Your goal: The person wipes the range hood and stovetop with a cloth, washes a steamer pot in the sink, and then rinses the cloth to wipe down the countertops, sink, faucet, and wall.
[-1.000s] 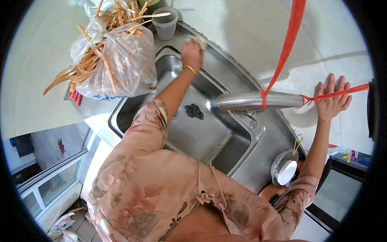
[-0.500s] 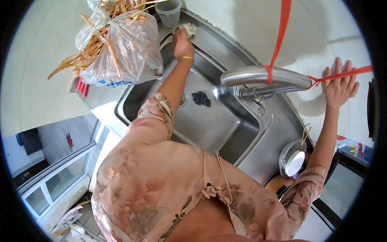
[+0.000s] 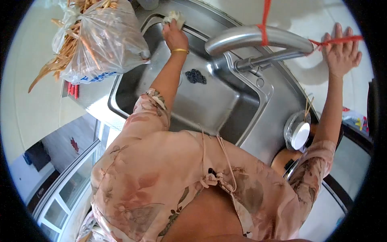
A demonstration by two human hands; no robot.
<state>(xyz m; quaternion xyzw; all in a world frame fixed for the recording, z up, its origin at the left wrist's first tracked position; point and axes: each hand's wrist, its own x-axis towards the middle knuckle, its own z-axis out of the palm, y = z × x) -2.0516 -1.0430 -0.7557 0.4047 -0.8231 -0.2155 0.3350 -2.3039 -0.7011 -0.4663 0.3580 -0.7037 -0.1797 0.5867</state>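
Note:
My left hand (image 3: pixel 175 37), a yellow bracelet at its wrist, is closed on a whitish cloth (image 3: pixel 175 18) at the far rim of the steel sink (image 3: pixel 219 99). A dark mesh scourer (image 3: pixel 196 76) lies on the sink's floor. With its fingers spread, my right hand (image 3: pixel 341 54) rests flat against the pale wall, right of the thick metal faucet (image 3: pixel 258 35). A red strap (image 3: pixel 342 40) tied to the faucet's end runs across this hand.
A clear plastic bag (image 3: pixel 109 38) with dried stalks stands left of the sink, near red-handled items (image 3: pixel 73 90). A grey cup (image 3: pixel 148 3) is behind the sink. At the right are a white round lid (image 3: pixel 300 136) and a wooden board (image 3: pixel 284 162).
The view has shifted, so the bag and sink sit higher and further left in it. My left hand with the cloth has moved along the sink's far rim. My right hand stays on the wall.

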